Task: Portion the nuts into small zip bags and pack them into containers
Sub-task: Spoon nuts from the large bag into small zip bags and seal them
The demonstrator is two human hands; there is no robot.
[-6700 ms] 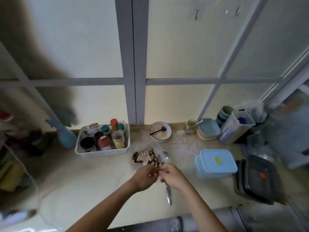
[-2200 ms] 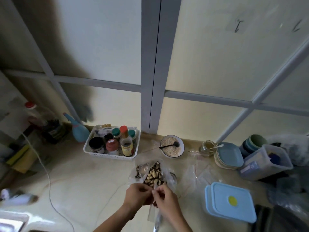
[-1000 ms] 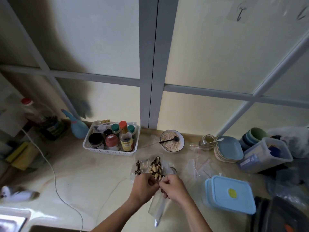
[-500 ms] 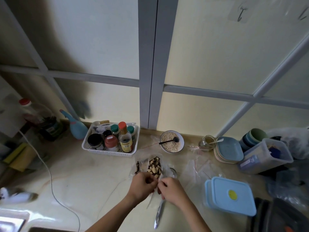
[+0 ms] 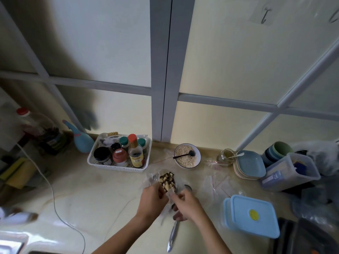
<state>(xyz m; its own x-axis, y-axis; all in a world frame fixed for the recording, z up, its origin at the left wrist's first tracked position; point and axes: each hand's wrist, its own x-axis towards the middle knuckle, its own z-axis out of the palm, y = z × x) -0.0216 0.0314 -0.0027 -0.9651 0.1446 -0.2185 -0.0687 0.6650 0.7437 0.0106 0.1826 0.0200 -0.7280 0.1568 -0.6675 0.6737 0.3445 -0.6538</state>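
Your two hands have drawn closer together over the last half second, and the small clear zip bag (image 5: 169, 202) that hung long and slack below them a second ago is now bunched between them, which reads as pinching its mouth, either to open it for filling or to press it closed; I cannot tell which. Your left hand (image 5: 153, 200) curls its grip round the bag's left edge, and your right hand (image 5: 185, 203) pinches the right edge with thumb and fingers bent. The mixed pale and dark nuts (image 5: 167, 179) lie in a crumpled clear plastic bag just at 12 o'clock of your hands on the beige marbled counter (image 5: 88, 195). One metal spoon (image 5: 173, 233) lies at 6 o'clock of your right hand. Two light blue lidded plastic containers (image 5: 251, 215) sit stacked at 3 o'clock, and several loose empty zip bags with red seal lines (image 5: 218, 182) lie between them and the nuts; their count is unclear. One white bowl of oats (image 5: 187, 155) with a dark spoon stands at 12 o'clock, and one white basket of jars (image 5: 119, 154) at 11 o'clock.
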